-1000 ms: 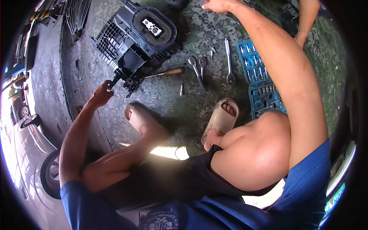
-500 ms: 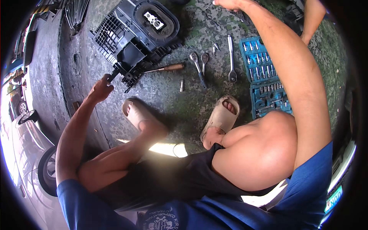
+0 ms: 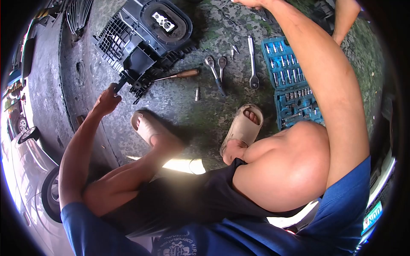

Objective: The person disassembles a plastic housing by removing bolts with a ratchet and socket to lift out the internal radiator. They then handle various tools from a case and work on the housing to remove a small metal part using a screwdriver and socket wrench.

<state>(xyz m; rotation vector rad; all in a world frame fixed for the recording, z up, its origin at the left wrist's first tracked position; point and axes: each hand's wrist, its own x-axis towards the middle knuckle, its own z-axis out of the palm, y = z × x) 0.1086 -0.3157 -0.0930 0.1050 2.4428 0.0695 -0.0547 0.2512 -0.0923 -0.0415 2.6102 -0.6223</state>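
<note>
I squat on rough concrete. My left hand (image 3: 107, 100) is closed around a small bracket at the near corner of a large black plastic housing (image 3: 139, 47) that lies on the ground. My right hand (image 3: 250, 3) reaches far forward to the top edge of the view, where its fingers are cut off and what it touches is hidden. Between my arms lie a wooden-handled screwdriver (image 3: 179, 75), two wrenches (image 3: 215, 70), a ratchet (image 3: 252, 62) and a small socket bit (image 3: 196, 94).
An open blue socket set case (image 3: 288, 83) lies at the right. My sandalled feet (image 3: 242, 128) rest below the tools. Another person's arm (image 3: 341, 19) shows at top right. A silver car (image 3: 25, 170) stands at the left.
The view has shifted slightly, so the housing and tools sit a little higher and further left. My left hand stays on the housing's corner; my right hand stays stretched forward.
</note>
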